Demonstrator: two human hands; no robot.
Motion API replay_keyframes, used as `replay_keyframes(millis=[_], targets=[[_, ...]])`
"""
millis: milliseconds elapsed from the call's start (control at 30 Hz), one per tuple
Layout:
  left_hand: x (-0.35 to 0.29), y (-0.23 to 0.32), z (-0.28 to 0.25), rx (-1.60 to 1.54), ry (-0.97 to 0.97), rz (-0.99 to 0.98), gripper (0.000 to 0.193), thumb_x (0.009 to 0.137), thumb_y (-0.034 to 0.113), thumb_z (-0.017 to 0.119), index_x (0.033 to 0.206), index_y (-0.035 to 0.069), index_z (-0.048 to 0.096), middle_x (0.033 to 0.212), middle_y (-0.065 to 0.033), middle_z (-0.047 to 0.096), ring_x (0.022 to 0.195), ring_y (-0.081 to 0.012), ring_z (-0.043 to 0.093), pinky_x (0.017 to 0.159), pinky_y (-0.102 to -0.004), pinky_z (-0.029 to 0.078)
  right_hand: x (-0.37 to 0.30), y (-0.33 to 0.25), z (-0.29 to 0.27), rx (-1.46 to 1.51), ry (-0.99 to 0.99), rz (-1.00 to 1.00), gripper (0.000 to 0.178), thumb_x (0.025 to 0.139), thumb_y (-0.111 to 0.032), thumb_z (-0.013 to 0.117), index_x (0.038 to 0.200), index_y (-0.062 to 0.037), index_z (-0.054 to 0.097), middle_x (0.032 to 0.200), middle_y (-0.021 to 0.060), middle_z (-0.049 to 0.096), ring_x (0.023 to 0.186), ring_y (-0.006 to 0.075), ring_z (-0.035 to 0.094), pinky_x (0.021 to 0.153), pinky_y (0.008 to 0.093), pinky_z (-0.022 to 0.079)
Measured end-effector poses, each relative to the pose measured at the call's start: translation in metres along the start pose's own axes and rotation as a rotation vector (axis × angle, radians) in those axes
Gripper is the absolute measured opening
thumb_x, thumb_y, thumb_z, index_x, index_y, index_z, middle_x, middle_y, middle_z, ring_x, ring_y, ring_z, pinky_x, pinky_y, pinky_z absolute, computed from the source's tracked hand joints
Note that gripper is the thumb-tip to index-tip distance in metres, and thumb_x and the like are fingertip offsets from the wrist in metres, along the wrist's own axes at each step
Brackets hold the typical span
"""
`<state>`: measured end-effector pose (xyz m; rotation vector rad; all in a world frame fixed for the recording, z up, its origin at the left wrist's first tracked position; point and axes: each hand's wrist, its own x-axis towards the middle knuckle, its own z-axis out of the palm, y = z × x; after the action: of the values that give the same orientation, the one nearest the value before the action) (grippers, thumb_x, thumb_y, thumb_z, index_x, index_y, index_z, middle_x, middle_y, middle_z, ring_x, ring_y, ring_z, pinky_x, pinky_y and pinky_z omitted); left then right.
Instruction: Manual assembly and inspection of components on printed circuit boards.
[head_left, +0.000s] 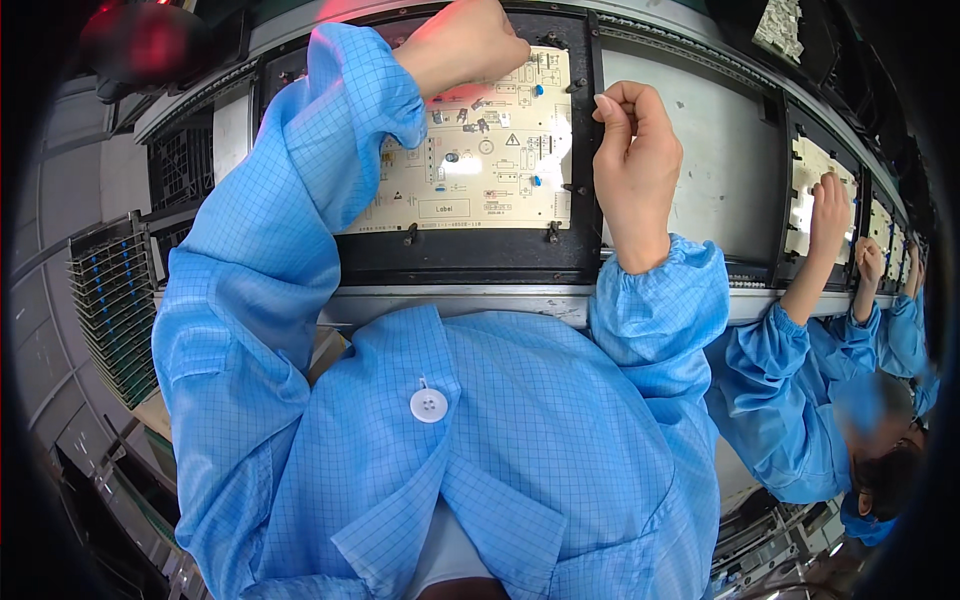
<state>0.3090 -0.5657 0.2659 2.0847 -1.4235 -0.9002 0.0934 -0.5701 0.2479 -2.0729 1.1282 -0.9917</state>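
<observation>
Both hands are hovering about a cream board (495, 195) that is sitting in a black frame (480, 262).
The frame is carrying the board flat between metal rails (540, 297), in front of the person, and small clips (410, 235) are standing round its edge, probably to stop it sliding. The left hand (470, 40) is bending over the board's far side, its forearm covering the left part; its fingertips are hiding, so whether it is touching or gripping anything cannot be told. The right hand (640, 140) is staying clear of the board, just right of the frame's edge, fingers curling and thumb bending toward them; whether they are pinching a small part is unclear. Blue parts (539, 90) are standing on the board's right side, apparently seated at printed outlines.
</observation>
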Motion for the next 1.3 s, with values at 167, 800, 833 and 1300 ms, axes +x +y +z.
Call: replay_keyframes(millis=[167,800,833,1300], targets=[[-0.014,0.025,-0.014,0.047,-0.053,-0.051,0.024,0.078,0.017,0.063,0.071,-0.005,0.071,0.057,-0.0183,0.063,0.054,-0.0266,0.066,0.055,-0.0412,0.051,-0.001,-0.006,0.004,0.048,0.006,0.056,0.009,0.097,-0.006,0.063,0.099,0.0014,0.066,0.079,0.0036,0.067,0.068,0.0076,0.055,0.061,0.0236,0.045],[-0.06,-0.001,-0.012,0.385,0.058,0.201,0.019,0.088,0.015,0.065,0.091,-0.004,0.067,0.082,-0.0247,0.066,0.08,-0.0411,0.067,0.076,-0.0471,0.052,0.071,0.014,0.024,-0.046,-0.39,0.148,0.024,0.085,-0.006,0.072,0.107,0.0023,0.071,0.083,0.0079,0.073,0.076,0.0108,0.066,0.065,0.0258,0.052],[-0.067,-0.008,-0.008,0.391,0.093,0.259,0.016,0.083,0.011,0.064,0.086,-0.004,0.066,0.08,-0.0235,0.065,0.079,-0.041,0.066,0.073,-0.0473,0.053,0.073,0.013,0.025,-0.082,-0.337,0.123,0.026,0.083,-0.007,0.073,0.107,0.0021,0.068,0.082,0.0082,0.073,0.076,0.0118,0.067,0.065,0.0271,0.052],[-0.067,-0.014,-0.006,0.211,0.095,0.28,0.013,0.082,0.006,0.059,0.084,-0.007,0.064,0.083,-0.0254,0.066,0.079,-0.0405,0.067,0.073,-0.046,0.054,0.07,-0.043,0.03,-0.415,-0.128,0.06,0.021,0.075,0.001,0.065,0.094,0.0022,0.056,0.082,0.0269,0.066,0.077,0.0445,0.066,0.069,0.0481,0.052]])
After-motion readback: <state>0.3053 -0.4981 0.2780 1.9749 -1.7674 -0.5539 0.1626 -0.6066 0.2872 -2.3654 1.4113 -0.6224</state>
